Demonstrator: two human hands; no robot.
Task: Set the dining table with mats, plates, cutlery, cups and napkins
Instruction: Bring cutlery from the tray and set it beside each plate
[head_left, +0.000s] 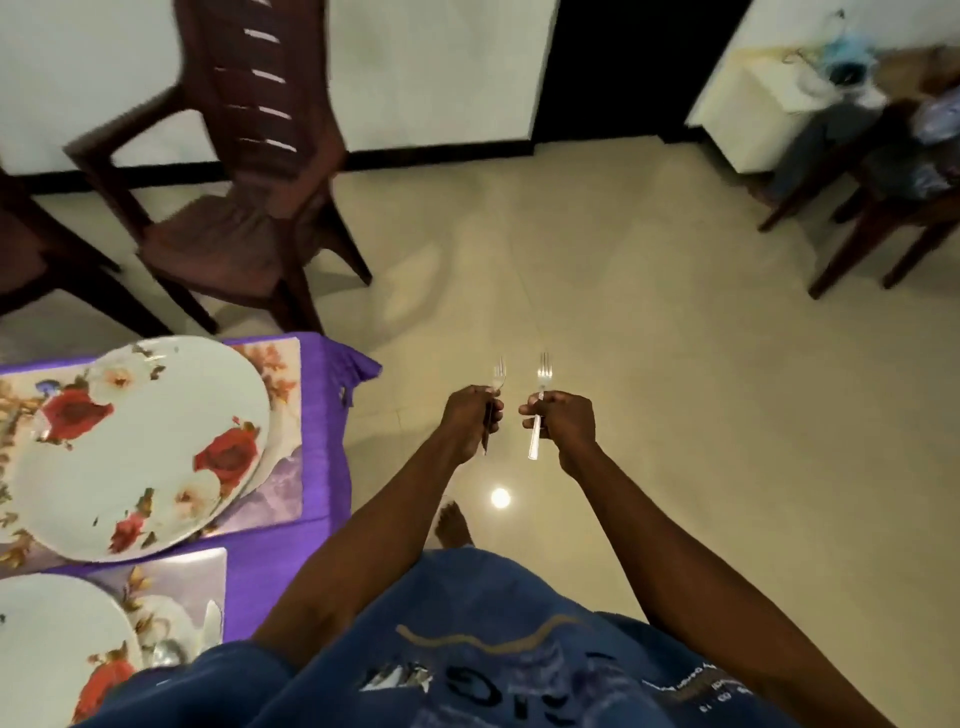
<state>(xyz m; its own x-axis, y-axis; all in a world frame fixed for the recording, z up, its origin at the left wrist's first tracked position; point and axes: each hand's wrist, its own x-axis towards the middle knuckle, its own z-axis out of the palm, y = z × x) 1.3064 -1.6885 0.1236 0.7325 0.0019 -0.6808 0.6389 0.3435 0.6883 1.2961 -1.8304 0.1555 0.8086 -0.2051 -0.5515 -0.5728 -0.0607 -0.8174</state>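
A: So, where's the cutlery sitting rn?
B: Both hands are gripping one fork each, tines pointing away from the body. Left hand (475, 415) is curling round the left fork (497, 376), right hand (563, 421) round the right fork (540, 405), both out over the floor.
A: And the table (322, 415)?
B: Lying off to the left, so the left hand's nearer. Far plate (140, 447) is sitting on its mat (283, 374) by the table's right edge; near plate (47, 644) is holding nothing either.
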